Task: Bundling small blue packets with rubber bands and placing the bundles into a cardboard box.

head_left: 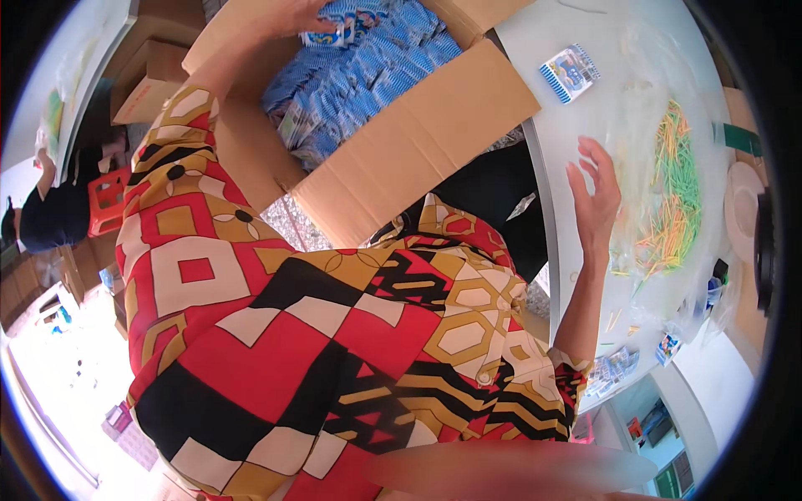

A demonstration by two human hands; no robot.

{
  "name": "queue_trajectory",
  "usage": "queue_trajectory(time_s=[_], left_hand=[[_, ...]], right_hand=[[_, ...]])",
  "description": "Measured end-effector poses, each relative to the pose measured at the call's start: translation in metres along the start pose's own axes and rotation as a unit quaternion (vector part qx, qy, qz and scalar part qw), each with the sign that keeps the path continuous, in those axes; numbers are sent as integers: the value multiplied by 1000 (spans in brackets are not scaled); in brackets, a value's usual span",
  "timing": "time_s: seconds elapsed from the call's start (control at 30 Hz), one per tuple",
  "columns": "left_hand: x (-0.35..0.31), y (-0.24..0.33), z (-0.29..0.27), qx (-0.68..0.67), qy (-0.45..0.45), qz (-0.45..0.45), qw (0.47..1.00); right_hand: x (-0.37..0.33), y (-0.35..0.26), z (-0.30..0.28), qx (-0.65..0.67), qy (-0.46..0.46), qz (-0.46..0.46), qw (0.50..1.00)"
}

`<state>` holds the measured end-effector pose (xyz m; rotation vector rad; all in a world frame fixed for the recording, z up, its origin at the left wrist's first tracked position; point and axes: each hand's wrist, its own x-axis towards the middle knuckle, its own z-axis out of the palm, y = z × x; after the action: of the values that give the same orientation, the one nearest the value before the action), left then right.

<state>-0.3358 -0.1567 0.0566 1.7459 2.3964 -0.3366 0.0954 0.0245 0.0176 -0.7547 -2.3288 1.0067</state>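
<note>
My left hand [284,18] reaches over an open cardboard box [418,138] at the upper left. Its fingers are at a small blue-and-white packet [332,35] on the heap; the top edge of the view cuts part of them off, so their grip is unclear. Many similar blue striped packets [368,92] fill the box. My right hand [595,196] hovers at the table's near edge, fingers apart and slightly curled, holding nothing. Beyond its fingertips a single blue-and-white packet [570,73] lies on the white table [547,125].
On the table's right, thin green and orange sticks [678,188] lie in a pile on clear plastic [639,92]. More packets [614,369] lie toward the lower right. A red stool [109,200] and another person [54,213] are at the far left, near cardboard cartons [154,83].
</note>
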Motion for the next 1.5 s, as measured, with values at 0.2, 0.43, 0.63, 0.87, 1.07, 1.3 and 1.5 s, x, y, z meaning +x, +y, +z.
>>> queue_trajectory(time_s=[0.2,0.43,0.63,0.87,1.07,1.3,1.5], left_hand=[[54,-46,117,-63,129,141,979],[60,-60,141,-35,121,196,972],[63,-43,135,77,244,143,956],[57,-51,147,163,252,161,940],[47,-53,139,180,237,171,939],[64,-36,125,103,254,124,954],[91,43,112,-116,235,93,960]], right_hand=[[-34,25,-16,17,-3,126,992],[-55,26,-14,47,-25,176,983],[-53,17,-15,36,-15,193,980],[-67,11,-16,46,-17,173,984],[-102,22,-45,74,34,200,976],[-156,33,-88,76,207,228,948],[-171,95,-114,53,374,228,898]])
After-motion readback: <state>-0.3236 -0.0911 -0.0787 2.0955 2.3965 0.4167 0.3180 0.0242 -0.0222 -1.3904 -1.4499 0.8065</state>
